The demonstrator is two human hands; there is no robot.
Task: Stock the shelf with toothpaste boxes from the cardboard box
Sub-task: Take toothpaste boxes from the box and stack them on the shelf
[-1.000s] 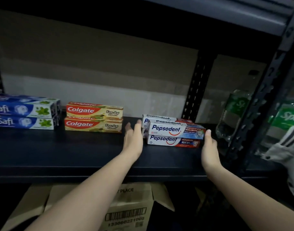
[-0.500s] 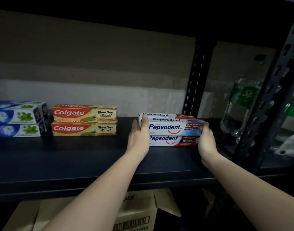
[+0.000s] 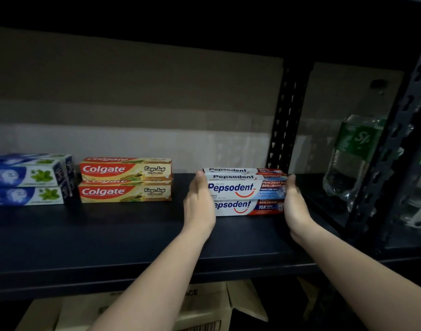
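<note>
Hands: left hand (image 3: pixel 200 201) and right hand (image 3: pixel 293 201) lie flat and straight-fingered against the two ends of the stack, pressing, not gripping.
Handling: light, stiff card cartons, likely slick; best held end to end, as they would dent if squeezed mid-span.
Look: white, red and blue Pepsodent toothpaste boxes (image 3: pixel 243 189), stacked, labels forward.
Place: on the dark metal shelf (image 3: pixel 109 235), at 3 o'clock from the red-and-yellow Colgate boxes (image 3: pixel 126 180).
Below: brown cardboard box (image 3: pixel 204 309), at 6 o'clock.

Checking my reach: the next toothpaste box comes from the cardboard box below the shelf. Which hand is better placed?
Probably the left hand: the brown cardboard box sits under its forearm, left of the right hand.
</note>
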